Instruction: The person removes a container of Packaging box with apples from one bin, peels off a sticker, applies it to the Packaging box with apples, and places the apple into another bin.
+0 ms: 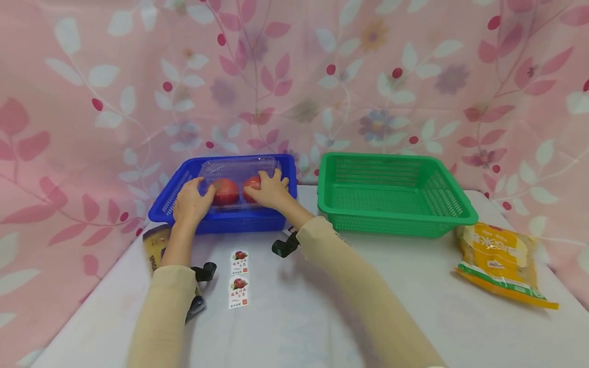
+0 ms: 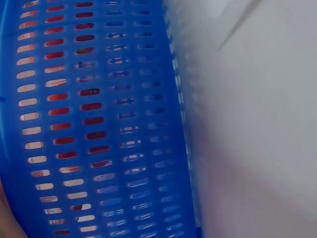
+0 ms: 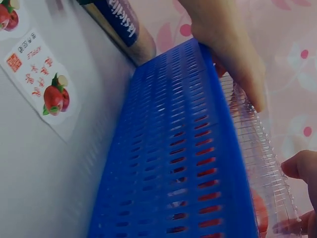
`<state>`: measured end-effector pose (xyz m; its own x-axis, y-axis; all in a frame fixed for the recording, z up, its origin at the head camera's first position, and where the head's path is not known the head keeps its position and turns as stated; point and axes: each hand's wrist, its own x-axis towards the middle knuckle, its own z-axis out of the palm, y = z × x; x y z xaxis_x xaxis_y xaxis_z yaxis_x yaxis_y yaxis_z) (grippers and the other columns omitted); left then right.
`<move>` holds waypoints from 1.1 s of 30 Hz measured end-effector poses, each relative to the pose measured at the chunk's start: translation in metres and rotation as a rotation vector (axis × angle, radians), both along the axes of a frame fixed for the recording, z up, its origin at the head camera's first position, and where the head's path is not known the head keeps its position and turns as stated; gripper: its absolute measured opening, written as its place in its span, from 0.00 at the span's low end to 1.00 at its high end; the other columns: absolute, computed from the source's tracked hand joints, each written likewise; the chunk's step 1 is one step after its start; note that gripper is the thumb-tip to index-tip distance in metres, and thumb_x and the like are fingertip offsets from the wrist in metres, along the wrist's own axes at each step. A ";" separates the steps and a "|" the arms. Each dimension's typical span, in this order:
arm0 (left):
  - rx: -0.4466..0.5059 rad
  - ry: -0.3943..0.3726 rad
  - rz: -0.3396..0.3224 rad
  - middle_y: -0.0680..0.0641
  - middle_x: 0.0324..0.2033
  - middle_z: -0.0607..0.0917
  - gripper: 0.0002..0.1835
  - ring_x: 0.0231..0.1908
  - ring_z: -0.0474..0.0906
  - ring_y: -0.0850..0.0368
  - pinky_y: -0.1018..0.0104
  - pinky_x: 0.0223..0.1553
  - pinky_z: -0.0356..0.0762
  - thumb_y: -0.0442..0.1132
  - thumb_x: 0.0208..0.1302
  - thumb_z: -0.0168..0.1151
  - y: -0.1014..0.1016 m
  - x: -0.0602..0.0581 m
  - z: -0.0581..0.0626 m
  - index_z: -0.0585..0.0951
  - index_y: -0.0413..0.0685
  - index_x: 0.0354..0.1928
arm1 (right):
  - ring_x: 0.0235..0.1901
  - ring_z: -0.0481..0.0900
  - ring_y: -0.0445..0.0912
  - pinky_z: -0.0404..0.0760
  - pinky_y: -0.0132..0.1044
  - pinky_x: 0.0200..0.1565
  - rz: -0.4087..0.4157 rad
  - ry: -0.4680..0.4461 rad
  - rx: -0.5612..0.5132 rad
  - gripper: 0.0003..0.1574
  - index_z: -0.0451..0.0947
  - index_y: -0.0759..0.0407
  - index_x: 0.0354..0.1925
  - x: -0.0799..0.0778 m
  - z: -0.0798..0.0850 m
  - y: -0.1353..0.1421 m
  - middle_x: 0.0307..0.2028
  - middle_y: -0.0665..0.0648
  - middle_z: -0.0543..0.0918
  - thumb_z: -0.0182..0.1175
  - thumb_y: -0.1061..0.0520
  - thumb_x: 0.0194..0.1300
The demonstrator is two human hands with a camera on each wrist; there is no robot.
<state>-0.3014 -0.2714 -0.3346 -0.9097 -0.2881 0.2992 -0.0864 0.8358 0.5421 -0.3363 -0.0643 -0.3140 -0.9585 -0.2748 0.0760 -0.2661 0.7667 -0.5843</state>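
Note:
A clear plastic box with red, apple-like fruit inside sits in the blue basket, its upper part above the basket's front rim. My left hand grips the box's left end, thumb toward the fruit. At the right end my right hand holds the box, fingers spread over its top and side. In the right wrist view, the right thumb and fingers lie about the ribbed edge of the box. The left wrist view shows mostly the basket's slotted wall, with red behind the slots.
A green basket stands to the right, with a yellow food bag beside it. Two apple-printed labels lie on the white table in front of the blue basket. A spaghetti pack lies partly beneath my left forearm.

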 end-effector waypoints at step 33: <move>-0.115 0.142 -0.210 0.37 0.60 0.68 0.34 0.61 0.60 0.37 0.39 0.56 0.59 0.62 0.63 0.45 0.056 0.063 0.088 0.71 0.43 0.60 | 0.64 0.52 0.61 0.63 0.59 0.55 0.035 0.117 0.000 0.40 0.58 0.46 0.66 0.043 0.077 0.078 0.67 0.62 0.51 0.46 0.32 0.61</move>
<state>-0.2385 -0.2151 -0.2462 -0.8926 -0.0544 0.4475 0.1653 0.8841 0.4371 -0.2935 0.0133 -0.2370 -0.9330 -0.3075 0.1867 -0.3587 0.7559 -0.5476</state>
